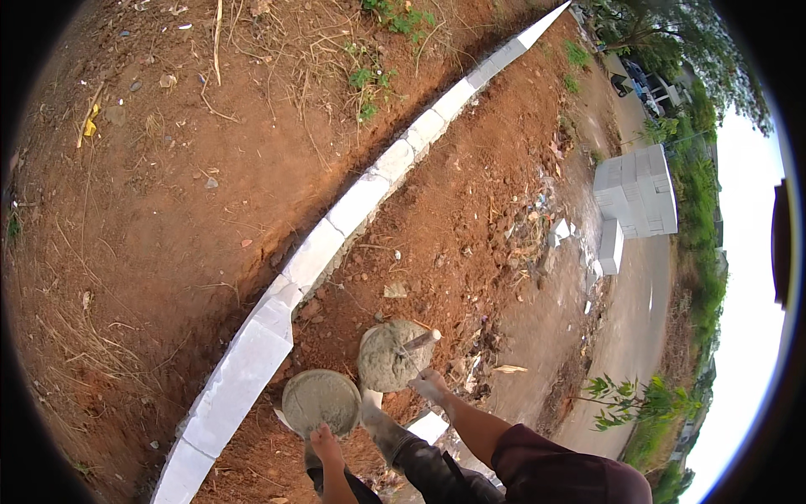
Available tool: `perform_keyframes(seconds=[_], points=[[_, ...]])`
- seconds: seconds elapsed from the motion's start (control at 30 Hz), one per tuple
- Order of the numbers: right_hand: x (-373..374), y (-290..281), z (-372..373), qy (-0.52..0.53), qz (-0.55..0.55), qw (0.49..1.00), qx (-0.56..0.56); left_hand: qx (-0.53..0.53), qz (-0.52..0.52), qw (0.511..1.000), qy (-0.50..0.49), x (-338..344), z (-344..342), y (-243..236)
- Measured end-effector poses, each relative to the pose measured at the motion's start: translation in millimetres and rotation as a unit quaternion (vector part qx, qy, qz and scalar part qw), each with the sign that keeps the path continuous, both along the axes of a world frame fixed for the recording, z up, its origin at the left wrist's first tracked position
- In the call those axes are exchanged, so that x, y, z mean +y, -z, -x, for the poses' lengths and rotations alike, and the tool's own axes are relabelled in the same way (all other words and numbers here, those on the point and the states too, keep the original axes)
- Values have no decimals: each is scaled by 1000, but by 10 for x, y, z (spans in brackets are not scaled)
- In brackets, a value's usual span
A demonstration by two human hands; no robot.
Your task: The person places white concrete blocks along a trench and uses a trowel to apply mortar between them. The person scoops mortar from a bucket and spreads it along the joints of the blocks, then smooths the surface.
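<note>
Across the head view, pale blocks (pixel 363 204) lie end to end in one long row, seemingly set, while mortar (pixel 323 405) in the left bucket (pixel 285 395) and right bucket (pixel 361 359) looks unspread; stacked blocks (pixel 634 193) stand well apart. The left hand (pixel 326 441) meets the left bucket's rim, the right hand (pixel 431 385) is just beside the other; I cannot tell either grip. Soil (pixel 168 185) opens wide leftward; both buckets crowd the row's right edge.

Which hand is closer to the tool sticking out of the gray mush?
The right hand. It is at the edge of the tool's bucket, just below the tool in the picture. The left hand is farther off, at the rim of the other bucket.
</note>
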State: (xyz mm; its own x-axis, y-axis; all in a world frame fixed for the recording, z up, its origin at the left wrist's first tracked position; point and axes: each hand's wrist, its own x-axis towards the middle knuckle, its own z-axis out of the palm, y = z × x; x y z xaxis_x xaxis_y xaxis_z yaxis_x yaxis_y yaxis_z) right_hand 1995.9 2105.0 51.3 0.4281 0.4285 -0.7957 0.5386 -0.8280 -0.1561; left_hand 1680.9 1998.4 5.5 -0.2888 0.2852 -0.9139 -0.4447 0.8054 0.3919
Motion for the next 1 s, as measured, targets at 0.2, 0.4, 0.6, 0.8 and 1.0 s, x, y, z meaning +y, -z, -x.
perform_keyframes(seconds=[0.2, 0.4, 0.6, 0.8, 1.0], points=[[-143, 245, -102, -9, 6, 1000, -8, 14, -7, 1000, 11, -26, -12, -9], [-202, 440, -103, -12, 48, 999, -19, 51, -65, 997, 7, -145, -31, 65], [-227, 516, 84, -41, 31, 997, -50, 61, -105, 993, 13, -281, 17, 217], [-211, 268, 360, -68, -31, 958, -276, 49, -100, 994, 15, -173, 16, 75], [-126, -72, 1077, -108, -69, 992, 0, 66, -151, 986, 27, -263, -70, 85]])
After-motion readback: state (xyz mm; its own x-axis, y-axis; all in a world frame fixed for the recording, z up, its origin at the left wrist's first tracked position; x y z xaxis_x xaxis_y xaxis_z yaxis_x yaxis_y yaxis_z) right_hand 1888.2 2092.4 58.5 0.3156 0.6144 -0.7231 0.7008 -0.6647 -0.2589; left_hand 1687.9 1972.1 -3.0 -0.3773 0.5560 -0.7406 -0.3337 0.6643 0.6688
